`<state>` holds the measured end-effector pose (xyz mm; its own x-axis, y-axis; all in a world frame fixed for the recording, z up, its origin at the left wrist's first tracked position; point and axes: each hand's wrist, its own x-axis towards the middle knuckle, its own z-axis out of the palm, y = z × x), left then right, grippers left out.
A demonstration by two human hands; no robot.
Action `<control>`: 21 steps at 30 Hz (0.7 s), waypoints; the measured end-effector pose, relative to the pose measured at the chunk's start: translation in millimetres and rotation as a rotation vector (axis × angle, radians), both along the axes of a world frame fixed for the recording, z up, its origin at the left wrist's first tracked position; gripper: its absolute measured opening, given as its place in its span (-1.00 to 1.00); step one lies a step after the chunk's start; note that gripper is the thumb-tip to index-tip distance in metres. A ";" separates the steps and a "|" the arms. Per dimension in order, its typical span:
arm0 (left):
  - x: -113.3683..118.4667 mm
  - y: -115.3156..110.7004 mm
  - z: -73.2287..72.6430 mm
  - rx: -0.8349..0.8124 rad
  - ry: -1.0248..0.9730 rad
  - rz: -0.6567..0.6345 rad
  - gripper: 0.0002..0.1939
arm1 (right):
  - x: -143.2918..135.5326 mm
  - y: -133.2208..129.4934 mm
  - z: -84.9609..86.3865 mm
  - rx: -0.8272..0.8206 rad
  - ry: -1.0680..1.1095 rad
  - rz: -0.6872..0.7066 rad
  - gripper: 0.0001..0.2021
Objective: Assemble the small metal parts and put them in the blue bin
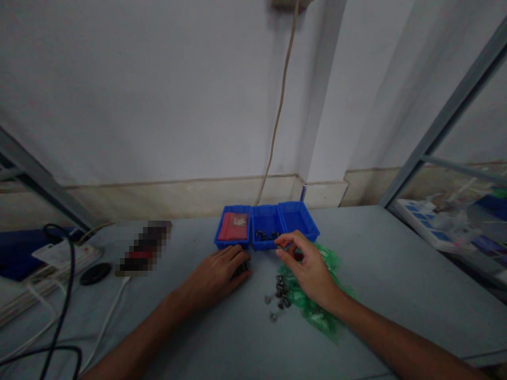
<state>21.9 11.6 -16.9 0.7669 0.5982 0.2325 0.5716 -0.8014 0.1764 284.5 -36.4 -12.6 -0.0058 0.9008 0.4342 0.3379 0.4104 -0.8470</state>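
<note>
My left hand (224,272) rests on the table with its fingers curled round several dark metal screws (242,268), partly hidden under it. The thumb and fingers of my right hand (303,264) pinch a small screw (279,247) in front of the blue bins. Loose dark screws (281,289) lie in a small heap between my hands, with shinier ones beside them. Under my right hand spreads a green plastic bag (317,314). The middle blue bin (265,215) has several dark screws on its bottom. A red packet (233,227) lies in the left blue bin (217,238).
The right blue bin (300,215) adjoins the middle one. To the left are a blurred-out phone-like object (144,248), a black round disc (95,274) and cables (69,285). A metal frame (447,113) and a white tray (425,227) stand at right.
</note>
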 end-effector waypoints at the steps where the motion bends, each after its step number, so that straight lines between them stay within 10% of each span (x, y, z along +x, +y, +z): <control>1: -0.3 0.2 -0.5 0.001 0.000 -0.002 -0.80 | 0.2 0.2 -0.3 -0.004 0.003 0.000 -0.91; 21: 1.0 -0.2 2.0 0.012 -0.010 -0.023 -0.82 | 0.2 0.6 0.9 -0.004 0.022 0.008 -0.92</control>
<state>22.9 11.4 -14.9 0.7780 0.5776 0.2469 0.5513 -0.8163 0.1723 284.7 -35.8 -11.7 -0.0032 0.9023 0.4310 0.3160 0.4098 -0.8557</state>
